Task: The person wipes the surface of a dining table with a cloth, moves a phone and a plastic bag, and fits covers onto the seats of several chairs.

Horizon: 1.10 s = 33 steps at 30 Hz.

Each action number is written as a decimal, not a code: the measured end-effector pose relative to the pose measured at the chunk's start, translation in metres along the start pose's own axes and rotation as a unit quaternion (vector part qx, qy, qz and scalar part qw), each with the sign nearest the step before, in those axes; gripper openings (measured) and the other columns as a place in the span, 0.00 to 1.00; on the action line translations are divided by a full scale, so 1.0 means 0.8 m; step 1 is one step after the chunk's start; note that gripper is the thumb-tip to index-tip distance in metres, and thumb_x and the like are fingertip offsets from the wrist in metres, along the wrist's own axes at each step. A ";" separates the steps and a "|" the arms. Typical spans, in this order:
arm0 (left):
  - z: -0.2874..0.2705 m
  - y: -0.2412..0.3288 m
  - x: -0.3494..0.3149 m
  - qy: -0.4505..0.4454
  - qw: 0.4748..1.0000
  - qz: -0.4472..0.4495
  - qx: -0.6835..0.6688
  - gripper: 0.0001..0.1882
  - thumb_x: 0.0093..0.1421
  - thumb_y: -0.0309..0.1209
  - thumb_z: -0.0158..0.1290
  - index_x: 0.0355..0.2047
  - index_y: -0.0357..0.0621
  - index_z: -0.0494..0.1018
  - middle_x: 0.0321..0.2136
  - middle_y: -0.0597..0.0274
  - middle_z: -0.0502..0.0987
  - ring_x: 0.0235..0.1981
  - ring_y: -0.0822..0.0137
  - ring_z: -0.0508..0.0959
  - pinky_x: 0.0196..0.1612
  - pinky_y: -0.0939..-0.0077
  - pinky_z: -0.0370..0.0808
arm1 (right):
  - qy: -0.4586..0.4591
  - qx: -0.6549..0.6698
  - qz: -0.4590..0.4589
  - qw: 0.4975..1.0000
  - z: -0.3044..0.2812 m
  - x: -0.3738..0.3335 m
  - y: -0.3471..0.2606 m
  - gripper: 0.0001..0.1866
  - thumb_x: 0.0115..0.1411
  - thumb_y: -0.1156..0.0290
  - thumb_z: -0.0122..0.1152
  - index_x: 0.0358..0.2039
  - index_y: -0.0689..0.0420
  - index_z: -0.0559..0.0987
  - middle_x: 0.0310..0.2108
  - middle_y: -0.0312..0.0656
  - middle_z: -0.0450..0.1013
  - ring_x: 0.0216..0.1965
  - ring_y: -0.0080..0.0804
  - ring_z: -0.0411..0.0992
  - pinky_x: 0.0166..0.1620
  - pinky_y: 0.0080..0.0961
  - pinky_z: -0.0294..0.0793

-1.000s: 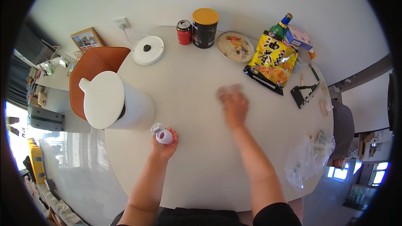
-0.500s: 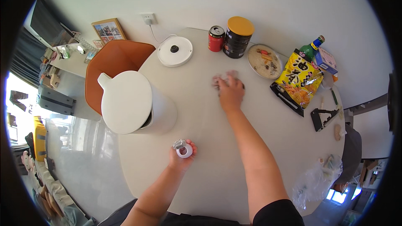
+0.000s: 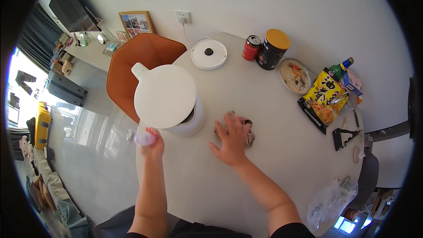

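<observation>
While the orange chair (image 3: 132, 68) crowds the tabletop's (image 3: 211, 185) left rim, bare white surface lies open toward the near edge. Left hand (image 3: 150, 143) sits curled right at that rim, closed around a small clear bottle (image 3: 142, 138), just beside the white kettle (image 3: 169, 99). Right hand (image 3: 231, 139) lies flat mid-table, fingers spread, pressing a crumpled brownish cloth (image 3: 249, 133). Farther right: yellow snack bag (image 3: 327, 99), black tool (image 3: 343, 137), clear plastic bag (image 3: 328, 200) at the edge. Cloth mostly hidden under the palm; bottle blurred, hard to read.
</observation>
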<state>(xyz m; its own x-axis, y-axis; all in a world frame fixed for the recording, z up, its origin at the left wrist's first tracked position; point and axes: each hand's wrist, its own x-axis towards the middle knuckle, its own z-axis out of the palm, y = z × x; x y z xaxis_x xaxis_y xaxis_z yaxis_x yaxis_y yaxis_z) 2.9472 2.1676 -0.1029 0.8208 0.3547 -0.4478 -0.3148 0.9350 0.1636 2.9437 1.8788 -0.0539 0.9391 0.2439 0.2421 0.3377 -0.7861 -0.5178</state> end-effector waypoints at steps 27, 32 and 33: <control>0.116 -0.182 0.023 0.037 0.985 -0.151 0.074 0.13 0.63 0.31 0.36 0.35 0.36 0.68 0.28 0.52 0.72 0.28 0.59 0.74 0.30 0.70 0.77 | 0.172 0.665 0.131 0.715 -0.001 0.139 0.039 0.30 0.64 0.58 0.43 0.64 0.59 0.58 0.63 0.36 0.58 0.63 0.28 0.54 0.62 0.27 0.48; 0.138 -0.222 0.039 0.009 0.978 -0.147 0.151 0.12 0.63 0.30 0.37 0.34 0.35 0.68 0.29 0.51 0.72 0.29 0.59 0.74 0.31 0.70 0.77 | 0.215 0.643 0.142 0.722 -0.009 0.150 0.073 0.29 0.66 0.55 0.40 0.62 0.59 0.60 0.62 0.35 0.59 0.63 0.29 0.54 0.62 0.28 0.48; 0.142 -0.227 0.039 0.010 0.974 -0.145 0.173 0.12 0.63 0.30 0.37 0.33 0.35 0.68 0.29 0.52 0.72 0.28 0.60 0.74 0.31 0.71 0.77 | 0.232 0.635 0.156 0.720 -0.011 0.152 0.074 0.29 0.66 0.55 0.40 0.62 0.59 0.62 0.62 0.36 0.59 0.63 0.29 0.54 0.62 0.29 0.49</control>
<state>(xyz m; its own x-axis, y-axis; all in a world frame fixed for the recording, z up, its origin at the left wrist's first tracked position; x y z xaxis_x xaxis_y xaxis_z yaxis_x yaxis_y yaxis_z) 3.0841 2.0099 -0.0468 0.8408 0.0782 -0.5357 0.1112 0.9435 0.3123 3.0771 1.8571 -0.0477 0.9592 -0.2788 0.0476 0.1777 0.4633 -0.8682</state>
